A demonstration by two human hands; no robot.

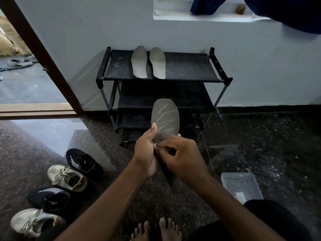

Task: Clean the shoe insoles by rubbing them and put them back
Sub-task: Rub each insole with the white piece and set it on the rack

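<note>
We are holding one flat grey insole (165, 119) in the air in front of the rack (182, 70), toe end up. Pale zigzag lines are running across its matte forepart, and the heel end is looking darker. Our left hand (145, 153) is gripping its left edge, thumb pressing on top. Our right hand (184, 159) is pinching its middle with curled fingers. Two more smooth grey insoles (139, 62) are lying side by side on the rack's dusty black fabric top shelf.

Looked kinda dim. Had a pale blue-grey wall (260, 58) at the back, black tiered rack (187, 66) against it, white recessed ledge (208, 19) higher up. Got daylight through the brown-framed doorway (26, 80) on the left, glaring off glossy dark speckled floor (260, 136).
</note>
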